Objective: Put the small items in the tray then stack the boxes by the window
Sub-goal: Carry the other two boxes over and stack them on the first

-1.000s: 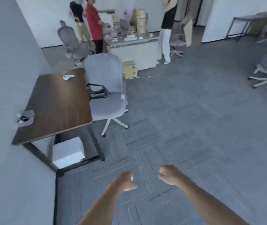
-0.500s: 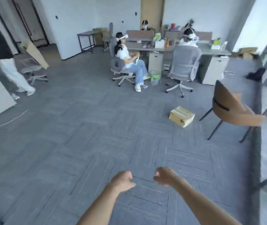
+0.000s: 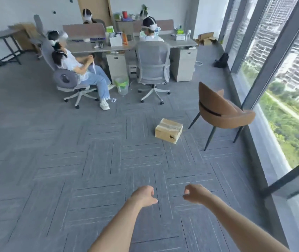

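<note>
The view has swung from the wall-side desk to the window [image 3: 279, 73], so 1 cardboard box [image 3: 169, 130] now lies ahead on the carpet beside the brown chair [image 3: 221, 110], while left hand [image 3: 143, 196] and right hand [image 3: 196, 194] hang loosely curled, each grip empty.

Both forearms are running out of the picture at the bottom edge, and the fingers of the left hand [image 3: 144, 195] and the right hand [image 3: 196, 194] are curling away from the camera, so whether either palm is holding anything is impossible to tell. The cardboard box [image 3: 169, 130] on the carpet is showing only its top and two sides, and the dark mark on its near face is reading too small to make out. The small things on the desk [image 3: 181, 42] are blurring together, and the window [image 3: 290, 88] is getting cut off by the right edge.
</note>
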A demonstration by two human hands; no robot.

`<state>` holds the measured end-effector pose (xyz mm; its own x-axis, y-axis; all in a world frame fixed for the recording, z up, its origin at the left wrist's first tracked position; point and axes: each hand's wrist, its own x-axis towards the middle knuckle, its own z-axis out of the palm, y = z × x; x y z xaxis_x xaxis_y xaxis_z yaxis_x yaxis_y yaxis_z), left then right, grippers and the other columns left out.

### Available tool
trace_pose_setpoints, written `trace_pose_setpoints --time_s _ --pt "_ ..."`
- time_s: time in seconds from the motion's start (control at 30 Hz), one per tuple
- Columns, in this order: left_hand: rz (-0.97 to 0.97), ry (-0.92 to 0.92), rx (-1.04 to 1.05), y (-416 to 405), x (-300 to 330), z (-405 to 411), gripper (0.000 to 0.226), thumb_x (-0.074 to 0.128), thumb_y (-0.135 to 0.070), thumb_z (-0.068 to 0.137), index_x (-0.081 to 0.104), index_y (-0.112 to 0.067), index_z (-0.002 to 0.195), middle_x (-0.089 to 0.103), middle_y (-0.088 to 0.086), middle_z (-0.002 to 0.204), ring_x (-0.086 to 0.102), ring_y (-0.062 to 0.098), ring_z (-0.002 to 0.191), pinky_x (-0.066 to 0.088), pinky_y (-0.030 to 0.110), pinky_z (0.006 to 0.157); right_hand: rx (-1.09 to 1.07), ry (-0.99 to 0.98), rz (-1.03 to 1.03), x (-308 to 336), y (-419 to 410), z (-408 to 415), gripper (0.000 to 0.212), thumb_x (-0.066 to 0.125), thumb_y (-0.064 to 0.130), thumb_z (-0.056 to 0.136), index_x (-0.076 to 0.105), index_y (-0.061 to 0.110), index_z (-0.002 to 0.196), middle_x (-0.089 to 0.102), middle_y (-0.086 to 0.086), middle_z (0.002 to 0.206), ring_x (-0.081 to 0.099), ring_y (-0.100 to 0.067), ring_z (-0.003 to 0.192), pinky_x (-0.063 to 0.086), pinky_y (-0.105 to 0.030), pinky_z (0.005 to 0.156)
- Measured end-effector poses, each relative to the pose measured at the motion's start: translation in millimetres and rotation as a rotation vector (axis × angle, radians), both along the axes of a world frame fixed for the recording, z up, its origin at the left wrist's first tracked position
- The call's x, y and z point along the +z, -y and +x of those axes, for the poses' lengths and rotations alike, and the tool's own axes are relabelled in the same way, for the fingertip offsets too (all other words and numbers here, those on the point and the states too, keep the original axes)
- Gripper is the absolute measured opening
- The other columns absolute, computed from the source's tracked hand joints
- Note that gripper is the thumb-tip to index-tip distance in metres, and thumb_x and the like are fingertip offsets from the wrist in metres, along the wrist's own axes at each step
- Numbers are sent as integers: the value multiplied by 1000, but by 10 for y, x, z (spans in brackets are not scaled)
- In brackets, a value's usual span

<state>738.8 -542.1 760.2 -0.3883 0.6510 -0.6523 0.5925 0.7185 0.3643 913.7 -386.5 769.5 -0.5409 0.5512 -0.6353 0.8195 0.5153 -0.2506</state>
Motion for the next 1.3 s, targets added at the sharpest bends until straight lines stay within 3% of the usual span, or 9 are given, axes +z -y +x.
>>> trace_pose_setpoints --time_s 0.17,0.33,0.43,0.5,0.63,0.77,0.83,1.1,1.3 --pt "-23 3 -69 -941 48 -1000 38 63 -36 91 59 -18 124 60 2 125 59 21 107 48 32 88 -109 -15 -65 -31 -801 -825 30 54 30 92 67 13 113 69 -6 103 64 -23 97 49 -30 80" --pt "-40 6 -93 -2004 -75 -1946 42 65 -42 87 60 -23 124 63 -1 126 60 21 114 49 33 94 -188 -28 -86 -285 -1815 -1697 33 56 32 95 66 13 120 69 -8 120 64 -25 112 52 -34 92" --pt "-36 21 -71 -2680 -170 -2484 42 65 -43 86 59 -23 123 64 -1 121 64 21 109 49 33 89 -224 -39 -106 -486 -2484 -2215 35 53 31 97 65 11 123 68 -9 123 63 -26 114 51 -35 94" --pt "-68 30 -61 -3117 -229 -2811 43 65 -43 86 59 -22 123 65 0 120 65 21 107 50 33 87 -246 -26 -136 -612 -2940 -2526 36 53 30 97 65 8 123 68 -10 123 63 -27 114 50 -35 95" --pt "-115 16 -75 -3898 -292 -3360 44 67 -41 85 60 -21 124 63 2 124 62 21 110 52 36 96 -330 -3 -181 -727 -3718 -2989 36 53 28 95 66 8 121 69 -12 122 65 -27 113 52 -36 94" --pt "-117 33 -121 -4714 -324 -3858 43 64 -39 90 59 -19 127 59 1 128 59 22 115 49 34 97 -384 -11 -191 -725 -4459 -3472 37 53 27 95 66 2 119 71 -15 120 69 -27 99 55 -41 92" --pt "-125 43 -148 -5076 -378 -4069 44 65 -40 89 59 -19 127 59 1 129 59 22 116 49 37 100 -423 -12 -201 -740 -4757 -3678 35 54 29 94 66 6 118 70 -12 120 67 -26 106 54 -38 93" --pt "-153 113 -311 -6544 -906 -4922 42 66 -35 89 58 -16 126 54 5 132 58 22 115 49 40 101 -586 -15 -200 -965 -5783 -4418 32 57 29 93 68 9 116 70 -10 118 64 -26 110 52 -37 94" --pt "-164 165 -329 -7311 -1589 -5462 38 66 -36 90 60 -16 122 55 3 127 58 20 112 50 33 95 -751 -13 -254 -1574 -6266 -4812 29 56 29 92 67 13 113 69 -5 117 63 -23 107 52 -34 91"
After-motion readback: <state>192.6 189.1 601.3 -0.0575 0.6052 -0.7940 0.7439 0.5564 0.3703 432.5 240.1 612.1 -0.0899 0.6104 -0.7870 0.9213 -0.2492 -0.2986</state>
